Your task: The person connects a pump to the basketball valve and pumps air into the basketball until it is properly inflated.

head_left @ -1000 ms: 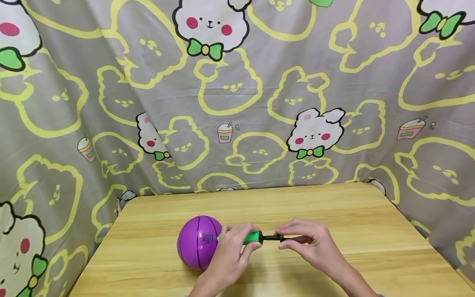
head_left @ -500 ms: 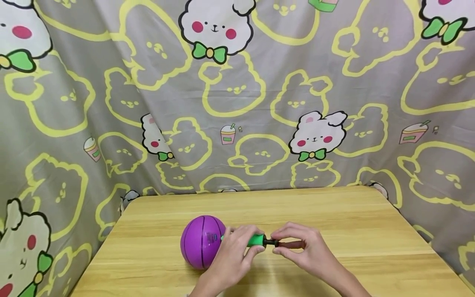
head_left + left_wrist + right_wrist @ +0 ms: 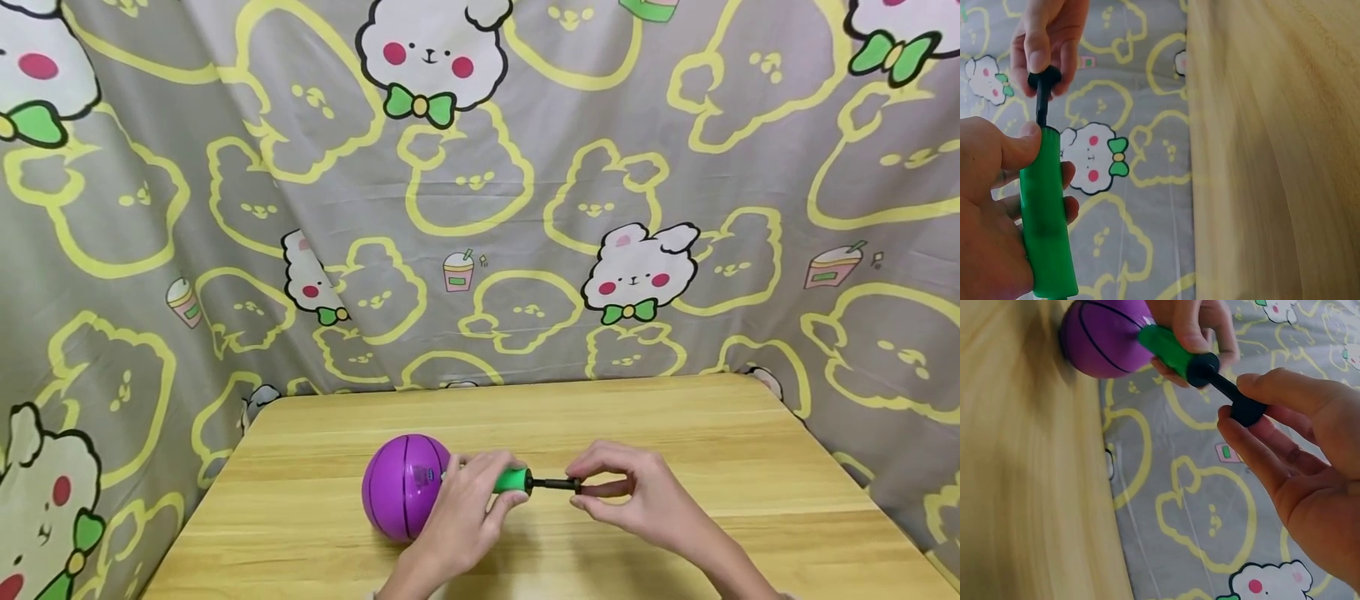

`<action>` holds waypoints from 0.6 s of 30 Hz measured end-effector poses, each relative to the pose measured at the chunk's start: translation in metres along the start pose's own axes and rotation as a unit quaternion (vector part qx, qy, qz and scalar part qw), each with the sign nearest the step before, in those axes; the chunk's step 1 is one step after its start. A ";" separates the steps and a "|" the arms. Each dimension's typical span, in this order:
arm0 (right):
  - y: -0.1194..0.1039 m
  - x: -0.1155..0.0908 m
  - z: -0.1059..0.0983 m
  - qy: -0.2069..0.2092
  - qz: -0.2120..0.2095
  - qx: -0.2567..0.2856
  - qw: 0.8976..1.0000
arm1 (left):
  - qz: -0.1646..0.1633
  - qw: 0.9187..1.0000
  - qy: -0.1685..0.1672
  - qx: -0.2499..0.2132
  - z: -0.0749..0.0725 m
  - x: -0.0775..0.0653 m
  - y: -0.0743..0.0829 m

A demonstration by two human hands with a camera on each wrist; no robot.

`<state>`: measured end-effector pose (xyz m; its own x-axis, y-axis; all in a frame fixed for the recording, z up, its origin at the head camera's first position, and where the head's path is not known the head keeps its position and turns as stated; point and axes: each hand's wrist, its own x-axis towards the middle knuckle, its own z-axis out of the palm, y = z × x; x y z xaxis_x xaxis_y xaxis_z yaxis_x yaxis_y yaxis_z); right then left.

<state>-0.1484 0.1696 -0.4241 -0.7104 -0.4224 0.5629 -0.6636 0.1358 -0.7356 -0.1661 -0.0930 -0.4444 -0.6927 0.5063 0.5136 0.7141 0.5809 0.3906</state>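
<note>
A purple ball (image 3: 397, 487) with dark seam lines rests on the table, left of both hands. My left hand (image 3: 465, 508) grips the green barrel of a hand pump (image 3: 1047, 212), fingers and thumb wrapped about it. The pump lies roughly level, its far end pointing at the ball's right side; in the head view my left hand hides where they meet. With thumb and fingertips my right hand (image 3: 637, 492) pinches the black handle (image 3: 1247, 410) at the pump's other end. A stretch of black rod (image 3: 553, 483) shows between barrel and handle.
The wooden table (image 3: 315, 433) extends beneath the hands and ball. Behind it and along both sides hangs a grey curtain (image 3: 525, 208) printed with yellow outlines and white cartoon animals.
My right hand first pushed the pump handle in toward the barrel, then drew it back out to the right, baring more rod. The left hand and ball stay nearly in place.
</note>
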 end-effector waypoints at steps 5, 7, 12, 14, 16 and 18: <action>-0.004 -0.002 -0.013 -0.007 0.023 0.006 1.000 | -0.005 1.000 0.005 -0.006 -0.001 0.001 0.000; -0.006 -0.003 -0.018 -0.009 0.030 0.009 0.999 | -0.006 1.000 0.008 -0.008 -0.002 0.001 0.000; -0.009 -0.004 -0.028 -0.014 0.035 0.004 0.999 | -0.007 1.000 0.014 -0.015 -0.003 0.002 -0.001; -0.010 -0.005 -0.032 -0.015 0.035 -0.002 0.999 | -0.009 1.000 0.015 -0.017 -0.004 0.002 -0.002; -0.011 -0.005 -0.036 -0.015 0.033 -0.008 0.999 | -0.011 1.000 0.017 -0.019 -0.006 0.002 -0.002; -0.012 -0.007 -0.040 -0.013 0.029 -0.011 0.999 | -0.013 0.999 0.022 -0.023 -0.007 0.003 -0.003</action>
<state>-0.1451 0.2066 -0.4042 -0.7414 -0.4359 0.5103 -0.6271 0.1791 -0.7581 -0.1693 -0.0978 -0.4386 -0.7068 0.4627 0.5351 0.7005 0.5630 0.4385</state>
